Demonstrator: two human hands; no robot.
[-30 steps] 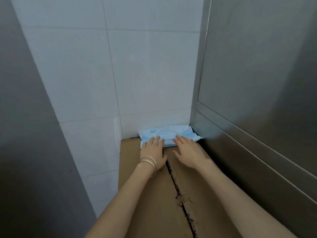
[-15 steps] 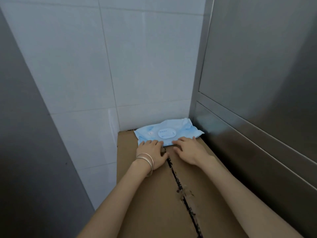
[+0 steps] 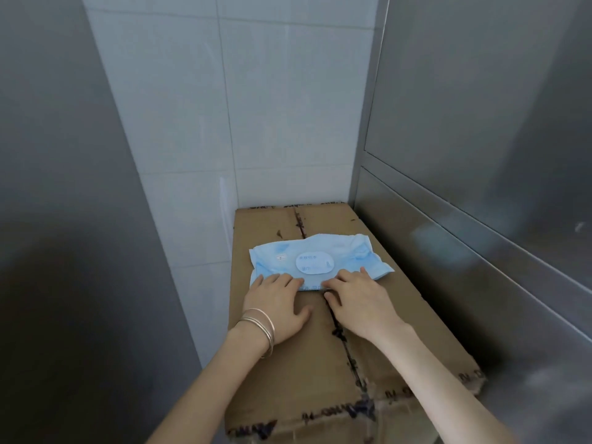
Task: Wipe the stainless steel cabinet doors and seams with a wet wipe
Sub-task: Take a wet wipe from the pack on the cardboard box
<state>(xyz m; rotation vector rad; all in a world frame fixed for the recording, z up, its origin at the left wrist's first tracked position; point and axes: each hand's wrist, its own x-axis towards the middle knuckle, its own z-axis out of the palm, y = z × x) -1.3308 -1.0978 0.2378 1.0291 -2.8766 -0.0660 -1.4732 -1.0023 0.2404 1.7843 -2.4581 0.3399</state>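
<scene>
Head view: your left hand (image 3: 278, 304) and right hand (image 3: 360, 299) rest flat-fingered, gripping nothing, on the wipe pack (image 3: 320, 256) atop the cardboard box (image 3: 288, 373). No wipe drawn; cabinet doors (image 3: 480, 123) likely all left to do.

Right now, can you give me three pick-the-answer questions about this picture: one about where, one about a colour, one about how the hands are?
1. Where is the wet wipe pack? A on the floor; B on the cardboard box; C stuck to the tiles.
2. What colour is the pack? A light blue; B red; C black.
3. How are the left hand and right hand? A in fists; B lifting a wipe; C flat, fingertips on the pack.
Answers: B, box top shows around it; A, its wrapper is pale blue; C, straight fingers lie on its near edge.
</scene>
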